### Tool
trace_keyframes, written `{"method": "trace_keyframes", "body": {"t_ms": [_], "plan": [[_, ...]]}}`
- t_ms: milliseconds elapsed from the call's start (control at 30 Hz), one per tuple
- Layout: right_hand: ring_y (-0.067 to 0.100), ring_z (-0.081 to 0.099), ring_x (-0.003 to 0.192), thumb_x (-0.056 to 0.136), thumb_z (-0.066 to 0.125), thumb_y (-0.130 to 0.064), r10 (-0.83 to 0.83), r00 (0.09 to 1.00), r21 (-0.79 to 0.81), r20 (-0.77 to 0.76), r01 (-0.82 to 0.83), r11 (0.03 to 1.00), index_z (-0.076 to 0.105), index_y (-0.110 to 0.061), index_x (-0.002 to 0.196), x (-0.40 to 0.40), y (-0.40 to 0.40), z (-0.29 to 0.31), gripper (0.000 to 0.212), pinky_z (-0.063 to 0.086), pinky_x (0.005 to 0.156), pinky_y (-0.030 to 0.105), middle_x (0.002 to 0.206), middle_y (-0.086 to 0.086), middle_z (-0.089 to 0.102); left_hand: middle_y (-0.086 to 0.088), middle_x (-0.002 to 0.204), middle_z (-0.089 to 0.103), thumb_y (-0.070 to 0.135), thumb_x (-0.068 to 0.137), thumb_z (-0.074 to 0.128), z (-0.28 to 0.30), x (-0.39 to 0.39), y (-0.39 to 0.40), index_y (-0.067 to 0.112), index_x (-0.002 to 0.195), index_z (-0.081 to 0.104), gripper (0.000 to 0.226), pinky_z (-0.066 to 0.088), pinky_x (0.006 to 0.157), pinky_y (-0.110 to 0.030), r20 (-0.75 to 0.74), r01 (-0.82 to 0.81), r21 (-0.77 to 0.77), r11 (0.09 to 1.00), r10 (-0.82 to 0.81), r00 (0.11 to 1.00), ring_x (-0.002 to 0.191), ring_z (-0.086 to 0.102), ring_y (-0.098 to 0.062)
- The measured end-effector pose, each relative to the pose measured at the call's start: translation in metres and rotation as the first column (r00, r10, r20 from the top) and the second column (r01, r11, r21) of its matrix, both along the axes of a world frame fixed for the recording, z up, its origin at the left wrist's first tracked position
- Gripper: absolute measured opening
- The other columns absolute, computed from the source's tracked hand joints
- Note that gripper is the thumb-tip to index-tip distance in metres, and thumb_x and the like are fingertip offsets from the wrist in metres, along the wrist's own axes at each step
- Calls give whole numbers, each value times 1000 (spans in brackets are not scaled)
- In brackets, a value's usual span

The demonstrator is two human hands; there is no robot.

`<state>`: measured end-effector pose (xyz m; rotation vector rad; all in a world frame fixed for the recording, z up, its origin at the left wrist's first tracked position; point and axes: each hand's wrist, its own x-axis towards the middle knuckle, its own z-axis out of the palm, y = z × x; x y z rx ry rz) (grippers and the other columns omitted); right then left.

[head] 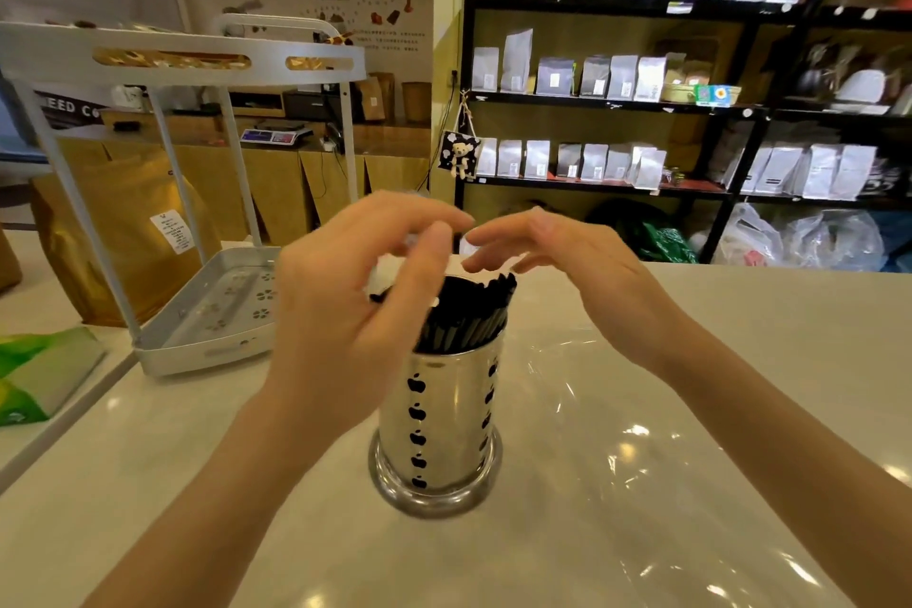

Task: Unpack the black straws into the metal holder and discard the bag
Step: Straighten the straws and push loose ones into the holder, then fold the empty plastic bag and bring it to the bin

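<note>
Upright on the pale bench (740, 321), the metal holder (439, 430) was seen packed with black straws (469, 311). Above their tips, the left hand (345, 306) and right hand (577, 272) were held close together, fingers loosely curled; whether anything was pinched could not be told. Clear plastic bag film (617, 410) was spread just right of the holder. A white rack (212, 311) was stood behind on the left, clear of the hands.

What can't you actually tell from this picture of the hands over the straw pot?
- Head view: the left hand covers part of the black straws; whether it pinches one is unclear.
- The right hand has blurred fingertips; contact with the straws is uncertain.
- The metal holder hides the straws' lower ends.
- The clear bag runs off the bottom edge.
</note>
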<state>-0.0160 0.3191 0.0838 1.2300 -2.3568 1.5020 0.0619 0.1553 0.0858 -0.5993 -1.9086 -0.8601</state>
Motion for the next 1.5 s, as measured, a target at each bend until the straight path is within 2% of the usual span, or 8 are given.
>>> {"method": "trace_keyframes", "body": {"t_ms": [233,400,567,733,933,1167,1267,1500], "plan": [[8,63,92,94,37,-29,-234,972,-61,-6,233,970,69,-17,96,-8,57,-11,34,47,78,15,97,0,70,15,102,57,27,85,47,-58,0,83,17,108,60,28,39,76,-5,328,258,2,966,-244,912,92,50,10],[15,63,86,93,50,-17,-466,878,64,112,461,885,68,-18,95,-32,113,-46,18,45,75,21,94,2,71,10,127,44,32,91,46,-122,-33,107,19,126,44,37,23,89,-1,644,111,-101,989,-19,764,119,41,-4],[21,59,97,88,59,-23,-713,698,502,72,592,631,68,-9,104,-53,172,-100,24,45,80,29,109,8,67,-10,148,24,52,88,36,-151,-49,111,7,136,26,67,15,110,-34,676,46,-588,808,459,577,138,19,-23],[34,45,114,85,50,-48,-835,524,763,-169,606,227,62,-4,99,-55,210,-138,49,40,85,39,113,14,54,-22,154,-2,60,86,32,-161,-53,115,-1,142,2,88,7,115,-41,679,29,-649,761,561,474,143,1,-30],[33,44,112,77,59,-57,-887,441,706,-135,671,226,59,-5,95,-54,226,-145,56,39,87,39,113,13,53,-14,135,39,48,89,37,-158,-71,116,0,123,43,59,30,103,-36,631,-29,-649,760,559,539,130,32,-26],[33,52,105,78,62,-20,-895,445,592,47,709,383,64,-15,108,-58,235,-151,30,44,86,34,107,12,60,-7,130,52,30,86,52,-157,-92,120,15,124,49,40,35,97,-37,763,-45,-393,918,353,541,121,45,-27],[29,57,97,81,56,-7,-886,445,516,130,733,444,58,-15,116,-54,239,-152,36,43,80,31,102,12,62,-5,97,63,16,83,59,-154,-91,120,19,120,53,38,43,75,-15,823,-72,-62,996,92,560,86,59,-19],[12,59,44,80,61,7,-639,390,97,663,802,589,49,-5,116,-42,247,-142,41,46,44,20,78,15,58,-11,81,63,-1,81,61,-148,-90,120,18,118,51,42,48,41,-15,755,-186,584,790,-444,482,43,61,-3]]}}
